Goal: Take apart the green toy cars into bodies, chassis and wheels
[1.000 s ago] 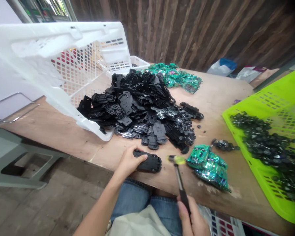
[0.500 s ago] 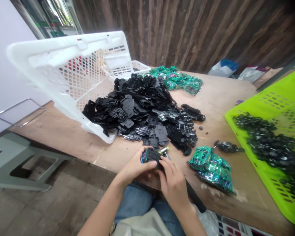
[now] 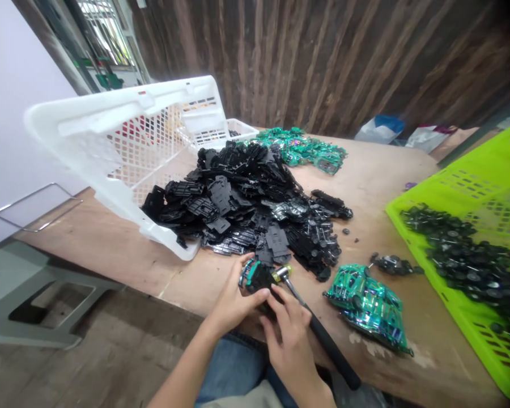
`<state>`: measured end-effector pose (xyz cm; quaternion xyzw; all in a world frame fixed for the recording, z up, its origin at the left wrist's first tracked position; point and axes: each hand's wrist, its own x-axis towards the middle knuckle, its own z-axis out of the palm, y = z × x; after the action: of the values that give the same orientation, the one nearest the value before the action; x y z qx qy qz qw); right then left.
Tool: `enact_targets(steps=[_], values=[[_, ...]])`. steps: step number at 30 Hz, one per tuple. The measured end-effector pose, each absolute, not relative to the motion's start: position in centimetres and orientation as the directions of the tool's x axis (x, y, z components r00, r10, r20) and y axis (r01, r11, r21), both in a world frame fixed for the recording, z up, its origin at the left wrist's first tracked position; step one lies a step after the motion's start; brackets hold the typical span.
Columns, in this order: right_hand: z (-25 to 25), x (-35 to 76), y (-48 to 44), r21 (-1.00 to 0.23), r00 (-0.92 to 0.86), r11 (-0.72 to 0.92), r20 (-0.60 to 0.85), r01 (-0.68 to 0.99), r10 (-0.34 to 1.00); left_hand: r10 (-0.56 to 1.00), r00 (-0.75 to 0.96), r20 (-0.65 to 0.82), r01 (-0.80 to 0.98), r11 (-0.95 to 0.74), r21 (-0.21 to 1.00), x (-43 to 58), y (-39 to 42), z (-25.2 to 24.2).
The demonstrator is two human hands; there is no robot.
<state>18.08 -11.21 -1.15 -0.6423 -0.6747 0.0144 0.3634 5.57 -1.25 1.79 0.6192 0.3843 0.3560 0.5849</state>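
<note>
White basket (image 3: 123, 136) tipped at the counter's (image 3: 382, 175) left edge, black parts pile (image 3: 255, 209) spilled mid-counter, left hand (image 3: 233, 300) and right hand (image 3: 289, 334) closed together on a small toy car (image 3: 255, 276) at the near edge, hammer (image 3: 314, 328) lain beside, green shells (image 3: 368, 306), lime basket (image 3: 463, 187) at the right edge.

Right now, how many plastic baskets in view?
3: tipped white basket at left over the black parts pile, a second white basket behind it, mostly hidden, and the green basket at right.

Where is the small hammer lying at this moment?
In the head view the hammer lies at the table's near edge, head beside the toy car held in both hands, handle angling right, just left of the green shells.
</note>
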Motion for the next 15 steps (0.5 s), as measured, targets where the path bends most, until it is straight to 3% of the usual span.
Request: enact_targets(steps=[4,6,11,15], values=[[1.1,19.0,-11.6,-0.621,0.226,0.198,0.536,0.758,0.813,0.813,0.556,0.174,0.229,-0.351,0.908,5.0,-1.9,3.7],[2.6,20.0,-11.3,-0.669,0.243,0.229,0.534,0.707,0.810,0.740,0.635,0.222,0.212,-0.444,0.871,5.1,-2.4,4.3],[4.8,21.6,-11.1,-0.718,0.137,0.259,0.444,0.646,0.886,0.636,0.706,0.310,0.097,-0.522,0.848,5.9,-3.4,5.1],[4.4,20.9,-11.6,-0.621,0.172,0.221,0.508,0.752,0.844,0.678,0.631,0.378,0.112,-0.561,0.820,6.7,-4.0,4.8]])
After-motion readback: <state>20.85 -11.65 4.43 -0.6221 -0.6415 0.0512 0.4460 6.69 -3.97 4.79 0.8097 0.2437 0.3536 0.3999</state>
